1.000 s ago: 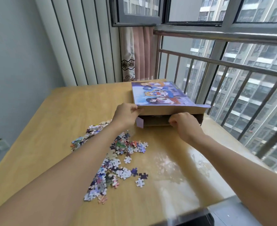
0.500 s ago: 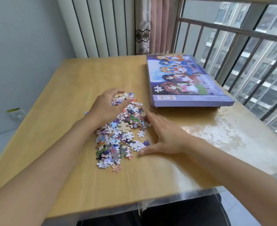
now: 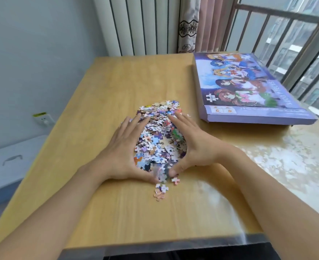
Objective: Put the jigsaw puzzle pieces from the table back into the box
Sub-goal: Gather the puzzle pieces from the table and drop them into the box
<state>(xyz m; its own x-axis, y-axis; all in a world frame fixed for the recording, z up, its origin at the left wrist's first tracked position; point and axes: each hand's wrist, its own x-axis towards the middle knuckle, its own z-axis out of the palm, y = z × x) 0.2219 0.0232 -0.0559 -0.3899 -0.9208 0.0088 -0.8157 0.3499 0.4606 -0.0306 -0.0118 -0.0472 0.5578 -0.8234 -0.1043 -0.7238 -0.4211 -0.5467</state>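
Gathering step, by the look of it: pieces [image 3: 158, 139] heaped mid-table [image 3: 102, 87], penned between two flat hands. Left hand [image 3: 125, 147] at the heap's 9 o'clock, fingers straight and lightly spread, edge pressed against the pieces. Right hand [image 3: 190, 145] at 3 o'clock, fingers straight and together, likewise pressed to the heap; thumb tips nearly meeting at 6 o'clock. Nothing pinched or lifted by either. A few stray pieces [image 3: 161, 190] outside the pen, just past the thumbs at 6 o'clock. Box [image 3: 248, 87] at about 2 o'clock from the heap, near but apart, lying flat with printed face up; its opening not visible from here. None of the visible pieces in the box yet.

Next, probably: squeeze the heap tighter, scoop a handful from underneath, carry toward 2 o'clock. Calls for an opening to the box first, and for cupped palms so small pieces do not spill. Strays to be swept in afterwards.
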